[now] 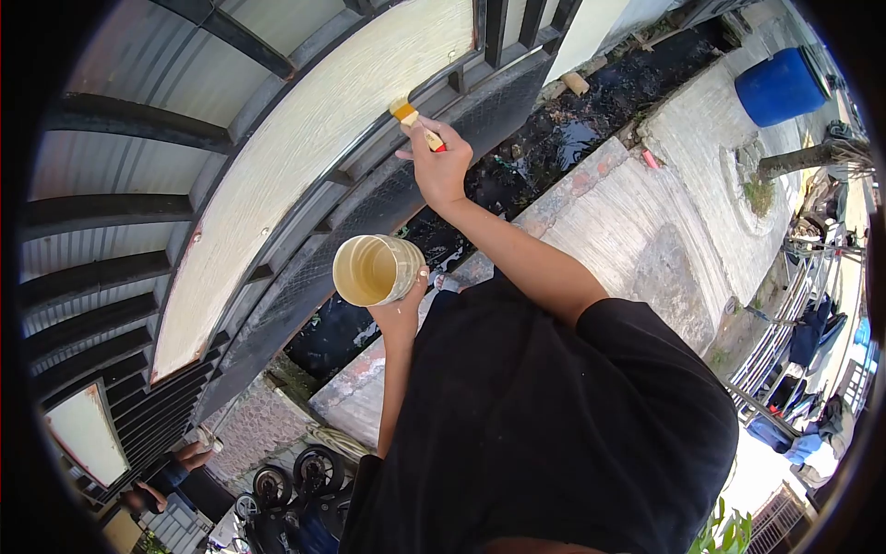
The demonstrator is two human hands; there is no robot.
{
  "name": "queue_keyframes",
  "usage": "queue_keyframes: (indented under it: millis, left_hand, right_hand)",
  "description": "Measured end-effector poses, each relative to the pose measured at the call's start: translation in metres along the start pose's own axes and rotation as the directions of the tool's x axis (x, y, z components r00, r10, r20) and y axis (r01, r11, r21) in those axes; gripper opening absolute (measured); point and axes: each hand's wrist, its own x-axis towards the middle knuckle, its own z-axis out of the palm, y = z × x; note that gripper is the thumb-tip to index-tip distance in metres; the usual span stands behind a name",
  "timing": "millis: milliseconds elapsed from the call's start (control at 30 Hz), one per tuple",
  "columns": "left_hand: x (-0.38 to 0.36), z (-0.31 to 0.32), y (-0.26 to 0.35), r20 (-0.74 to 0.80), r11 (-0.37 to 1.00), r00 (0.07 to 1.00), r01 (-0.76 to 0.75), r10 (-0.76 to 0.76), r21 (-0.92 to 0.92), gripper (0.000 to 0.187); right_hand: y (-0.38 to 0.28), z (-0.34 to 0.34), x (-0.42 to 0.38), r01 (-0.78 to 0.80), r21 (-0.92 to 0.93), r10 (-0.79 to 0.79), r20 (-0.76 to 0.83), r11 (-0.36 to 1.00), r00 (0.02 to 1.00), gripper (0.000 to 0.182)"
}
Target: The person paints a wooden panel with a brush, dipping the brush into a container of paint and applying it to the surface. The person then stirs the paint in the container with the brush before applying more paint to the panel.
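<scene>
While the flat paintbrush (406,114) rests its bristles on the cream panel (305,120) just beyond our right hand (440,166), we pinch its handle with that hand. Our left hand (401,310), nearer to us, clasps a cylindrical paint pot (407,260). Dark metal bars (111,209) stand left of the right hand; right of it lie a ditch (554,138) and, well apart, a blue drum (777,89).

Paintbrush (404,113) slanted, bristles against cream panel (305,120); open pale tub (405,265), yellowish inside.
</scene>
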Motion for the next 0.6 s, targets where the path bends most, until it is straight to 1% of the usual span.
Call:
queue_keyframes:
  millis: [33,67,133,167,200,233,267,333,367,400,467,500,533,600]
  left_hand:
    - [0.001,0.000,0.002,0.024,0.999,0.999,0.037,-0.037,0.000,0.066]
    - [0.001,0.001,0.000,0.025,0.999,0.999,0.036,-0.036,0.000,0.066]
    - [0.001,-0.001,-0.003,0.016,1.000,1.000,-0.016,0.015,0.027,0.066]
    - [0.002,-0.001,-0.002,0.009,1.000,1.000,-0.015,0.015,0.027,0.066]
    - [0.002,0.000,0.001,-0.006,1.000,1.000,-0.013,0.013,0.018,0.061]
    - [0.001,0.000,0.002,-0.017,1.000,1.000,-0.009,0.009,0.010,0.057]
    - [0.000,0.000,0.001,-0.016,1.000,1.000,-0.007,0.007,0.011,0.057]
    - [0.003,0.002,0.001,-0.015,1.000,1.000,-0.020,0.020,-0.009,0.055]
    - [0.004,0.004,0.002,-0.007,1.000,1.000,-0.022,0.022,-0.010,0.055]
    - [0.004,0.004,0.005,-0.003,0.999,0.999,-0.034,0.034,0.009,0.055]
    - [0.007,0.001,0.005,-0.006,0.998,0.999,-0.048,0.048,0.031,0.055]
    - [0.008,0.001,0.002,-0.005,0.999,0.999,-0.045,0.045,0.031,0.055]
    - [0.006,-0.001,0.000,-0.001,0.999,0.999,-0.036,0.036,0.032,0.055]
    - [0.004,0.000,0.000,-0.005,1.000,1.000,-0.021,0.021,0.023,0.055]
  right_hand:
    - [-0.004,-0.002,-0.009,-0.045,0.001,0.045,0.038,0.999,0.998,0.026]
    - [-0.007,-0.003,-0.014,-0.093,0.002,0.093,0.076,0.996,0.993,0.024]
    - [-0.018,-0.012,-0.007,-0.047,0.020,0.047,0.007,0.999,0.999,0.023]
    - [-0.026,-0.018,0.003,-0.026,0.015,0.027,-0.075,1.000,0.997,0.023]
    - [-0.027,-0.021,0.017,0.017,0.024,-0.012,-0.171,1.000,0.985,0.024]
    - [-0.024,-0.020,0.026,0.016,-0.008,-0.017,-0.156,1.000,0.988,0.025]
    - [-0.022,-0.021,0.029,0.018,-0.039,-0.023,-0.147,0.999,0.989,0.025]
    - [-0.006,-0.012,0.014,0.019,-0.050,-0.018,0.015,0.999,1.000,0.025]
    - [-0.001,-0.011,0.003,0.065,-0.069,-0.058,0.098,0.996,0.993,0.023]
    - [-0.006,-0.014,0.001,0.068,-0.068,-0.061,0.095,0.995,0.994,0.023]
    - [-0.022,-0.024,0.004,0.203,-0.167,-0.196,0.062,0.965,0.979,0.021]
    - [-0.025,-0.029,0.016,0.269,-0.202,-0.280,-0.029,0.942,0.959,0.020]
    - [-0.026,-0.034,0.032,0.323,-0.223,-0.349,-0.087,0.920,0.933,0.021]
    - [-0.021,-0.031,0.048,0.375,-0.268,-0.407,-0.074,0.887,0.910,0.019]
